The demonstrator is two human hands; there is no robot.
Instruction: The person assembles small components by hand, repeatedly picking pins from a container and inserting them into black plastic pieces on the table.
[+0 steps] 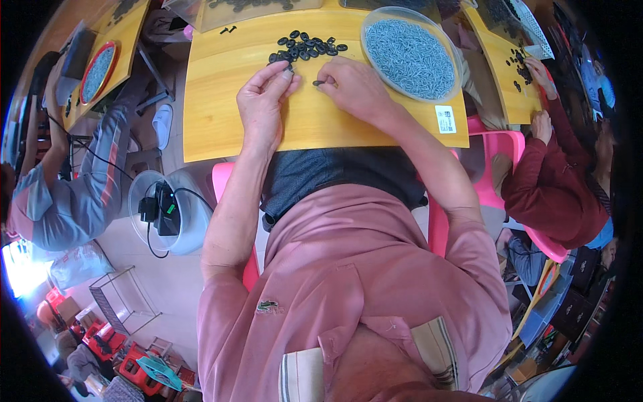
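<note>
My left hand (262,97) is over the yellow table (221,94), its thumb and fingertips pinching a small black piece (289,68). To its right, my right hand (351,86) is closed, fingers curled, with the end of a small dark piece (317,83) showing at the fingertips; its exact kind is too small to make out. Just beyond both hands lies a loose pile of small black oval parts with holes (305,48). A round clear tub (457,74) full of bluish-grey screws (408,57) stands beyond my right hand.
Two black screws (228,30) lie at the table's far left. Clear bins (268,5) line the far edge. A white label (445,119) is at the near right corner. People work at side tables; a white bucket (191,228) holding a black device stands left.
</note>
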